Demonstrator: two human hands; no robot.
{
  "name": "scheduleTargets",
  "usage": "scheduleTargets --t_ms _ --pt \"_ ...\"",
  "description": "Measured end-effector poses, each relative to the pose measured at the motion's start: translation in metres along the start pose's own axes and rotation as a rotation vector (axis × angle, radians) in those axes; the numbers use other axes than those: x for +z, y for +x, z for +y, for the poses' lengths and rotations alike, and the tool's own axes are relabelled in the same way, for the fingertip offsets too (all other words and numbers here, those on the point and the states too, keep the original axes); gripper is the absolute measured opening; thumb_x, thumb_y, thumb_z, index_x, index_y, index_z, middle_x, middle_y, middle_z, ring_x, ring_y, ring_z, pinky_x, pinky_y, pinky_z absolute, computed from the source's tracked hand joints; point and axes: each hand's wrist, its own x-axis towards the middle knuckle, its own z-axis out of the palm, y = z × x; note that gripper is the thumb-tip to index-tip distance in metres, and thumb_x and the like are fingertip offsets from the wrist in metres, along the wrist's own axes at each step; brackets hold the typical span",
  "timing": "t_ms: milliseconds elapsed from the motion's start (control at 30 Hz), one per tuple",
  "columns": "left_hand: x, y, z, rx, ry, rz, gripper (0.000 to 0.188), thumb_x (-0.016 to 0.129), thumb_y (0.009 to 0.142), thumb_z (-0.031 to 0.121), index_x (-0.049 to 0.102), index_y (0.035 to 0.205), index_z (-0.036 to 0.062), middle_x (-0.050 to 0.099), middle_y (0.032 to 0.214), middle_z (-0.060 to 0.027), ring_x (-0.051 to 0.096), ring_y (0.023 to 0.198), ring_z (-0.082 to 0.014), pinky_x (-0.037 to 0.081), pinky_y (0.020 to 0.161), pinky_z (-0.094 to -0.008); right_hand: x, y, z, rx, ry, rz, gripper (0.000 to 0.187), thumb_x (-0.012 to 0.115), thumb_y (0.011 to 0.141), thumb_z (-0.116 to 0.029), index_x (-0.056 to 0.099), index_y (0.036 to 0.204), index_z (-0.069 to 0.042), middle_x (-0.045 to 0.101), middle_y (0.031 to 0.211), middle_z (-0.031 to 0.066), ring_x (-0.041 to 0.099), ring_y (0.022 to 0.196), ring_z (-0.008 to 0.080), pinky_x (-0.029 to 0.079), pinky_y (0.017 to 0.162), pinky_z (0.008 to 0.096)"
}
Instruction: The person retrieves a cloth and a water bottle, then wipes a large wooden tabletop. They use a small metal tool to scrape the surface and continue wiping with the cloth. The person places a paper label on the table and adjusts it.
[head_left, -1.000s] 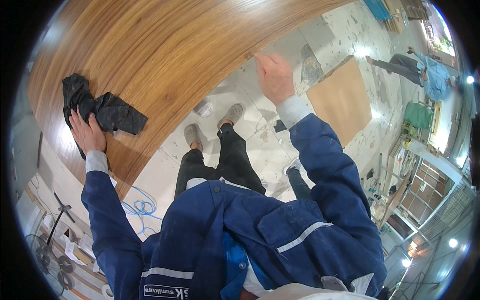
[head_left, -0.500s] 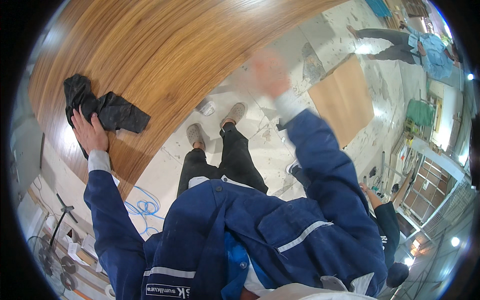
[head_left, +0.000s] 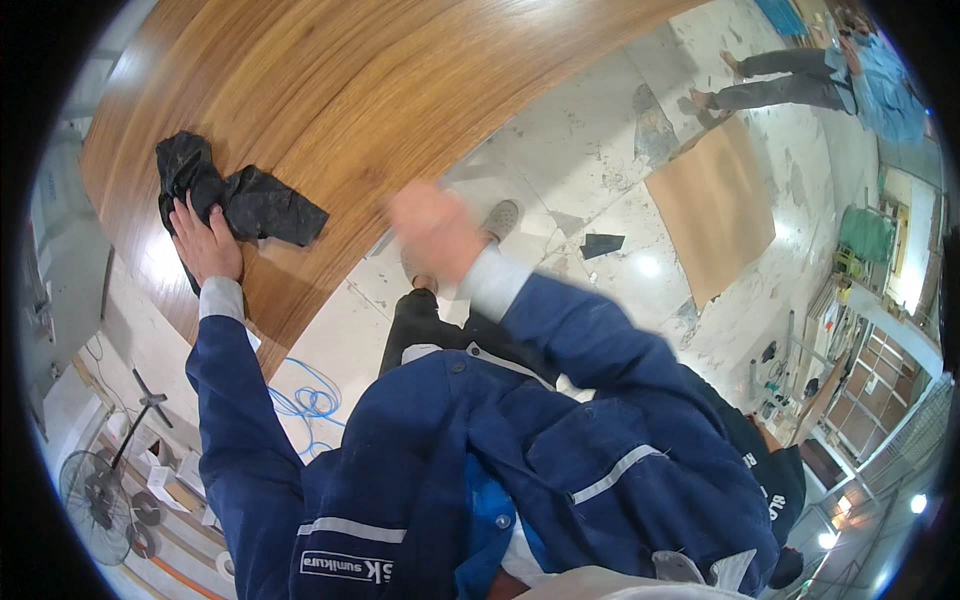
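A crumpled black cloth [head_left: 280,208] lies near the left end of a large wood-grain tabletop [head_left: 380,110]. My left hand [head_left: 210,245] rests flat on the lower part of the cloth, fingers stretched out and slightly apart, not wrapped round it. Over the table's near edge, in front of my legs, is my right hand [head_left: 437,232]. Motion smears its fingers, so whether it holds anything cannot be made out.
Blue hose [head_left: 308,395] coils on the floor below the table. A brown sheet [head_left: 715,212] and a small dark scrap [head_left: 602,245] lie on the floor to the right. A fan [head_left: 95,495] stands lower left. One person [head_left: 800,80] is far right, another [head_left: 765,460] close behind my right arm.
My right hand has swung left and nearer, from above the floor to the table's edge. My left hand stays on the cloth. The whole view has shifted slightly.
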Motion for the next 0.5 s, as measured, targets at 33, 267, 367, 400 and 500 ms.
scheduleTargets --t_ms 33,267,367,400,500 --pt "-0.001 0.002 0.001 -0.005 -0.019 0.006 0.06 0.037 0.102 0.042 0.03 0.155 0.0127 0.025 0.162 -0.0161 0.02 0.15 -0.0351 0.016 0.121 -0.0508 -0.022 0.012 0.047 0.117 -0.202 -0.096 0.005 0.055 0.085 -0.008 0.06 0.086 -0.006 0.061 0.086 0.0136 0.062 0.082 0.0317 0.051 0.072 0.0414" --pt "-0.038 -0.03 0.123 0.349 0.014 -0.251 0.076 0.059 0.093 0.041 0.033 0.149 -0.0033 0.023 0.158 -0.0293 0.018 0.148 -0.0454 0.012 0.12 -0.0555 -0.179 -0.053 0.281 1.041 -0.001 0.549 0.023 0.054 0.094 -0.02 0.065 0.099 -0.001 0.068 0.1 0.0184 0.065 0.094 0.0336 0.05 0.08 0.0438" --pt "-0.046 -0.038 0.255 0.621 -0.131 -0.238 0.082 0.062 0.088 0.046 0.036 0.148 -0.0019 0.024 0.161 -0.0226 0.015 0.15 -0.0412 0.008 0.121 -0.0563 -0.14 -0.159 0.257 1.274 0.163 0.551 0.021 0.056 0.094 -0.019 0.063 0.093 0.0 0.067 0.088 0.0182 0.064 0.084 0.0321 0.049 0.075 0.0434" --pt "-0.044 -0.027 0.301 0.634 -0.183 -0.203 0.075 0.061 0.09 0.038 0.035 0.148 -0.0028 0.025 0.16 -0.023 0.017 0.15 -0.0399 0.009 0.121 -0.0558 -0.12 -0.199 0.236 1.271 0.174 0.525 0.023 0.063 0.091 -0.023 0.064 0.095 0.0 0.067 0.088 0.0177 0.065 0.085 0.0316 0.049 0.076 0.044" --pt "-0.032 0.028 0.442 0.735 -0.208 -0.13 0.069 0.053 0.095 0.04 0.034 0.151 0.003 0.024 0.162 -0.0187 0.018 0.15 -0.0368 0.01 0.12 -0.0565 -0.069 -0.29 0.172 1.697 0.321 0.266 0.036 0.075 0.081 -0.027 0.067 0.096 0.004 0.069 0.088 0.0166 0.065 0.085 0.0248 0.051 0.076 0.037"
